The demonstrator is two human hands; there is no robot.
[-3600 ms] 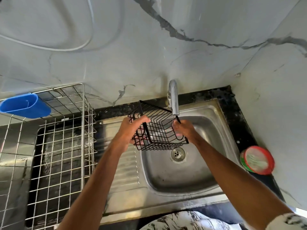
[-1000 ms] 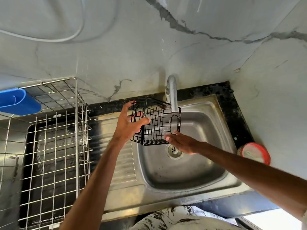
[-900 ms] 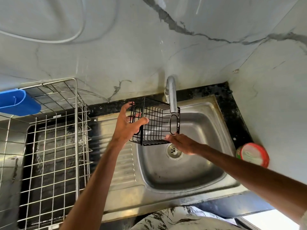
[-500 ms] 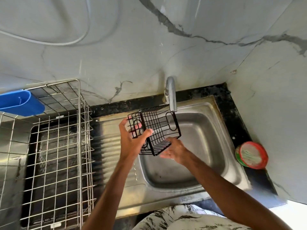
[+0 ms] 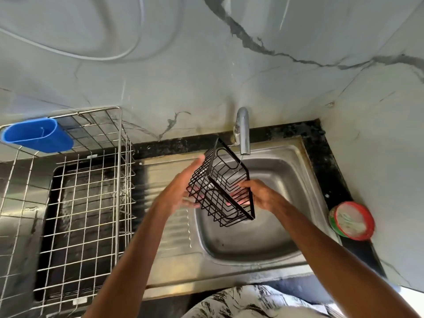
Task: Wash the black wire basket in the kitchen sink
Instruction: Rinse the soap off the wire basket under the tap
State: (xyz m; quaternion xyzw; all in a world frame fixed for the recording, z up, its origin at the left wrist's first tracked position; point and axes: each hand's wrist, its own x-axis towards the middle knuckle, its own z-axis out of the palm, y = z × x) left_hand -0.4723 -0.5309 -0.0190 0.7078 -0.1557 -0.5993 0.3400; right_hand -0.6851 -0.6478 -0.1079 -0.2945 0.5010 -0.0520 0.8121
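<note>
Black wire basket point(image 5: 221, 182) is held in the air above the steel sink point(image 5: 286, 180) bowl, tilted on a corner, its upper end just below and left of the tap point(image 5: 243, 134) spout. Probably angled so the thin water stream hits the wires and drains straight into the bowl.

Right hand point(image 5: 263, 193): fingers curled narrow around the basket's right-side rim, thumb on the outside, fingertips poking in through the wires. This hand carries the basket.

Left hand point(image 5: 181, 189): fingers spread wide and flat, palm facing the basket's left wall, fingertips touching or just beside the wires; cannot tell if there is real contact. No wrap grip. Looks like it's rubbing or steadying that side, or about to turn the basket.

Water: only a faint trickle visible under the spout, just beyond the right fingers.

Left of the left fingers: ridged drainboard, then the steel dish rack point(image 5: 75, 203) with a blue cutlery holder point(image 5: 36, 135) hooked on its far rim, well apart. Right of the right hand, well apart: red-rimmed round tub point(image 5: 352, 220) on the black counter by the wall.

Judgement: mid-rinse, basket being rotated face by face. No soap or sponge seen. Risk: a one-hand grip on wet wire could slip.
</note>
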